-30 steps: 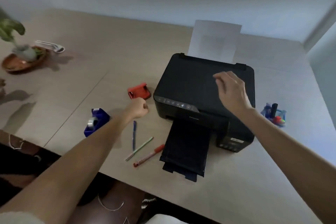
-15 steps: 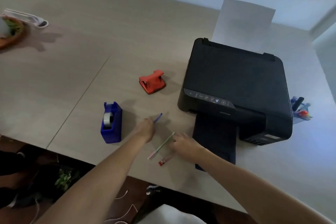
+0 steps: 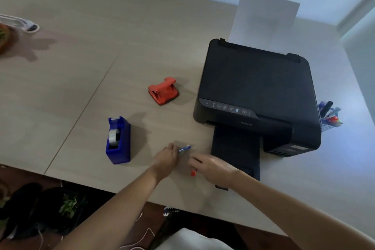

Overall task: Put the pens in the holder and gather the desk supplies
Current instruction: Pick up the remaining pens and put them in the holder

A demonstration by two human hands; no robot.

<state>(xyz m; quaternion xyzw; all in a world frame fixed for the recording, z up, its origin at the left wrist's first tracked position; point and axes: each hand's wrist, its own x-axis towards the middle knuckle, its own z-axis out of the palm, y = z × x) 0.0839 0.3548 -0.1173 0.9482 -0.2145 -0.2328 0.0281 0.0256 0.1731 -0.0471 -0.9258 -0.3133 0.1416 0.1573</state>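
My left hand (image 3: 165, 158) is closed around a blue pen (image 3: 184, 149) whose tip sticks out to the right, low over the desk near its front edge. My right hand (image 3: 213, 166) lies just right of it, fingers curled over a red marker whose red end (image 3: 193, 173) shows below the hand. The thin green pen is hidden; I cannot tell which hand covers it. A blue mesh pen holder (image 3: 329, 116) with several pens stands behind the printer's right side. A blue tape dispenser (image 3: 118, 141) and a red hole punch (image 3: 163, 91) sit left of the hands.
A black printer (image 3: 257, 91) with its output tray (image 3: 236, 152) extended toward me and a white sheet (image 3: 263, 18) in the rear feed fills the right half of the desk. A plant dish (image 3: 3, 36) sits at the far left edge.
Both hands came down from the printer and hole punch area onto the pens. The left closed on the blue pen, the right covered the red marker; the green pen went out of sight.
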